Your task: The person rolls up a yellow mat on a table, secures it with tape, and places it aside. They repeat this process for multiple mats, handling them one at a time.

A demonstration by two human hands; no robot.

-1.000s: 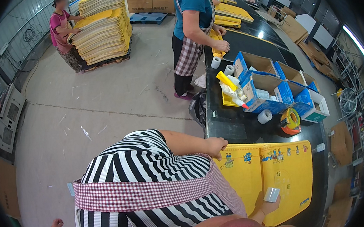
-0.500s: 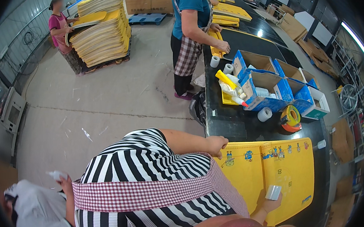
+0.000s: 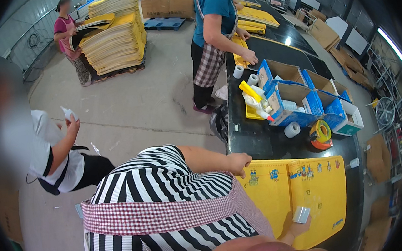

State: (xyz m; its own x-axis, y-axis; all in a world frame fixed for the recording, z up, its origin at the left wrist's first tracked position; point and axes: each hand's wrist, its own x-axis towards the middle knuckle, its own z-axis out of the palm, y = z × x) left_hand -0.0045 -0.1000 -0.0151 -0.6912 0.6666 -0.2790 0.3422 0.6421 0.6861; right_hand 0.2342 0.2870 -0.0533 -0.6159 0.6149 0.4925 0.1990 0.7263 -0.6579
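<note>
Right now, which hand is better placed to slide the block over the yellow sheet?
Right hand: it holds the block on the sheet. The left hand rests at the sheet's corner.

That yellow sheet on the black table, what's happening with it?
A person in a striped top leans over the yellow sheet on the black table. Their left hand rests at its far corner, and their right hand holds a small silvery block on it. Behind are blue boxes and a tape roll. Another worker handles yellow sheets further along.
</note>
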